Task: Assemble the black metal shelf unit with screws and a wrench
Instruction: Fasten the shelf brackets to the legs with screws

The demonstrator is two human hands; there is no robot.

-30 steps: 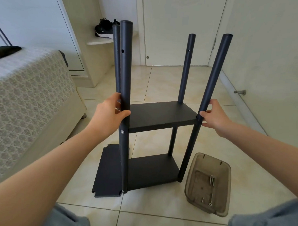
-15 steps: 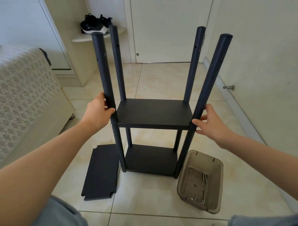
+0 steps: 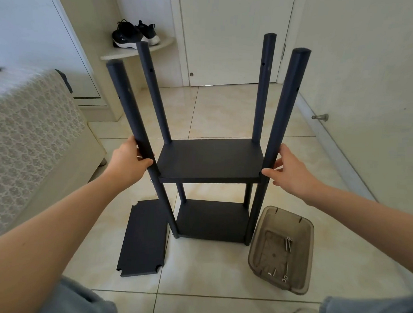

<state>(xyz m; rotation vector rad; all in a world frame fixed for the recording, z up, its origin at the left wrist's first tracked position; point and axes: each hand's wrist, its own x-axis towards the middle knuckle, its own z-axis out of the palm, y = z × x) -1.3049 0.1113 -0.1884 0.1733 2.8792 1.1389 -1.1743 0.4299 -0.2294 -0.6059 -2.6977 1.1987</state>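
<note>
Head: left hand (image 3: 127, 160), right hand (image 3: 291, 173) hold shelf unit (image 3: 210, 160).

No text, label, brand, number or sign clear enough to read anywhere. Only a small pale mark on the side of the black shoe (image 3: 124, 37), too small and blurred to make out.
</note>
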